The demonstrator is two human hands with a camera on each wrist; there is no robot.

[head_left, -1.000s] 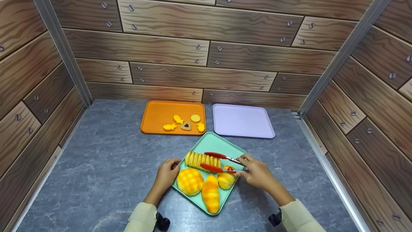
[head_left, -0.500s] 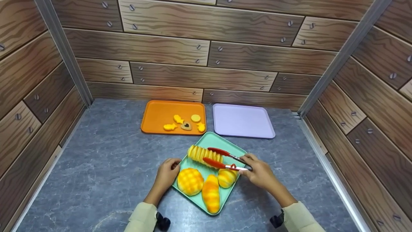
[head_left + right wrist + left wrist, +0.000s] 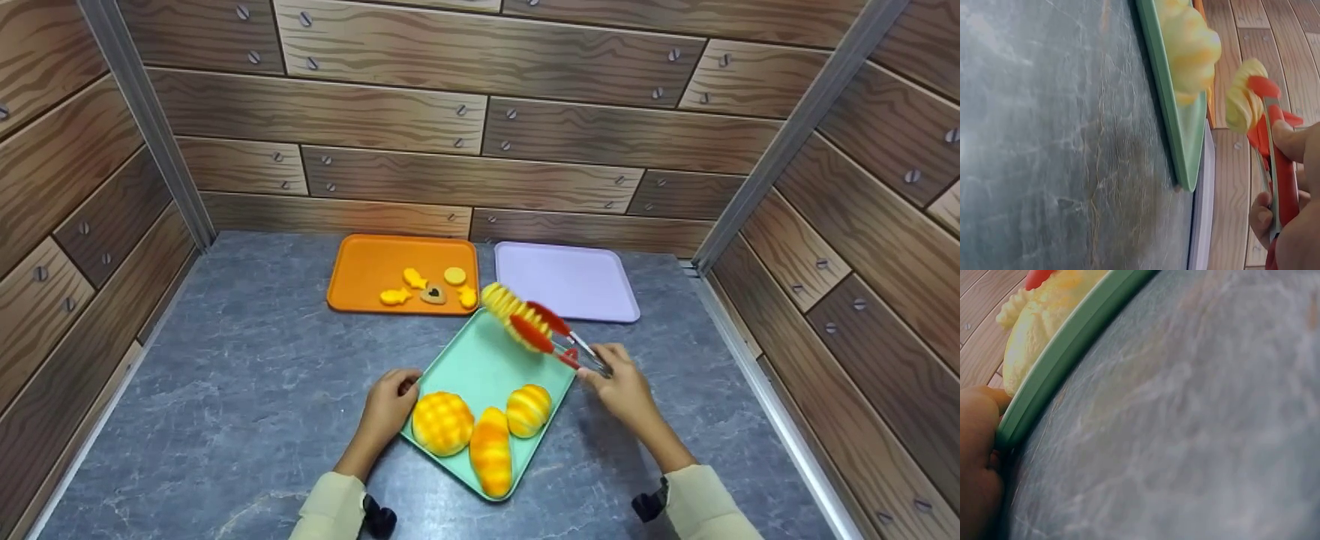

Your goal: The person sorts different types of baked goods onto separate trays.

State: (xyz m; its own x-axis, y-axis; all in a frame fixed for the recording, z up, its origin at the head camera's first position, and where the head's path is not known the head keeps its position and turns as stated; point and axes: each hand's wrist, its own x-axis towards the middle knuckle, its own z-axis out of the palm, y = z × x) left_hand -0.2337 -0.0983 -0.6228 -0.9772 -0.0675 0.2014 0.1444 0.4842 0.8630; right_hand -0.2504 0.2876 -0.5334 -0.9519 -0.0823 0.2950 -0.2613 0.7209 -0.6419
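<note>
My right hand [image 3: 619, 382] grips a pair of tongs [image 3: 1280, 174] with red tips and metal arms. Between the tips is a ridged yellow toy bread roll [image 3: 517, 315], raised over the far corner of the green tray [image 3: 480, 360]. My left hand [image 3: 391, 401] pinches that tray's left edge; in the left wrist view its thumb lies at the rim and fingers show below. On the tray's near half lie a round checkered bun [image 3: 443, 424], a long striped bread [image 3: 491, 452] and a small striped bun [image 3: 529, 411].
An orange tray [image 3: 375, 259] at the back left bears several small pieces, among them yellow fish shapes [image 3: 394, 297] and a heart cookie [image 3: 433, 294]. Beside it lies a lilac tray [image 3: 577, 281]. Wood-patterned walls [image 3: 480, 172] enclose the grey table [image 3: 247, 375] on three sides.
The ridged bread has gone up and away from the green tray's middle in the tongs, toward the lilac tray. My right hand moved with it; my left hand stayed at the tray's edge.
</note>
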